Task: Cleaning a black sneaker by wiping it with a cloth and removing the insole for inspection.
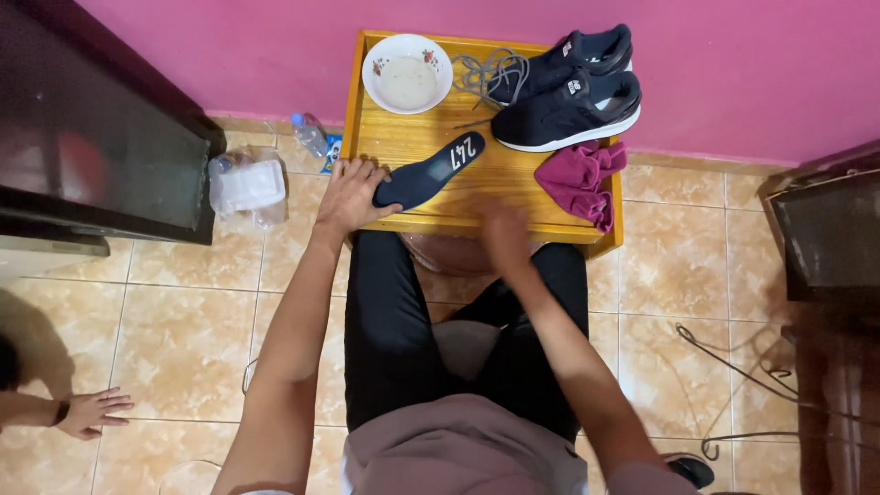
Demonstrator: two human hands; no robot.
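Seen from above, seated at a small wooden desk (403,137) pushed against a pink wall (733,64). Left hand (350,194) stretched forward at the end of a long, nearly straight arm, palm down at the desk's front left corner, fingers (367,171) spread a little apart and lying over the heel end of a dark insole (429,170), thumb touching its near edge; pressing rather than clamped. Insole flat on the desk, angled from front left toward the back right, toe end pointing at the shoes. Right hand (504,234) blurred, hovering over the desk's front edge near the middle, holding nothing visible; cannot tell whether its fingers are apart or together. At the back left, a white bowl (407,72) with a pale residue inside, just within the raised rim. At the back right, 2 black sneakers (568,96) with white soles, side by side, toes overhanging the right edge, grey laces (490,73) loose in a tangle between bowl and shoes. A magenta cloth (579,179) crumpled at the front right, close to the rim. Bare wood open in the desk's middle, between insole and cloth. Legs in black trousers tucked under the front edge. Tiled floor (183,339) open on both sides; clear plastic containers (246,188) and a bottle (310,136) beside the desk's left side, dark cabinets (92,137) flanking. Another person's hand (92,412) flat on the floor at far left, well apart.
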